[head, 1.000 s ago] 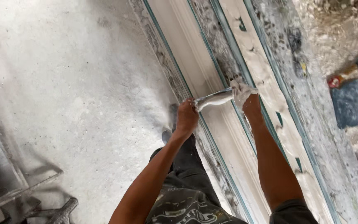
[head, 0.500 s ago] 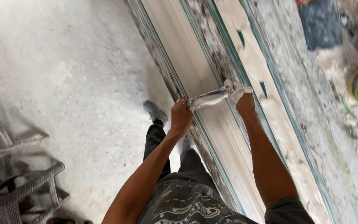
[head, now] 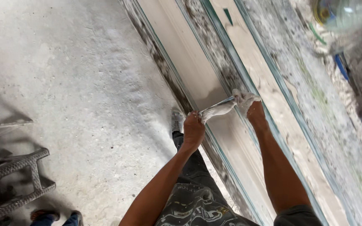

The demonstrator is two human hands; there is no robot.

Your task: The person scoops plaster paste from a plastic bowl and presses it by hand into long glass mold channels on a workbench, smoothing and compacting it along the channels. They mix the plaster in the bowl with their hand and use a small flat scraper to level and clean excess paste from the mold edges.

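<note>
Both the left hand and right hand clench a soft, limp rag (probably damp, slippery), best gripped at its bunched ends across the long mould.

A casting or plastering workshop is indicated: a dusty concrete floor is seen left of the hands, and long moulded plaster-coated forms are laid beneath them, residue-spattered throughout.
</note>
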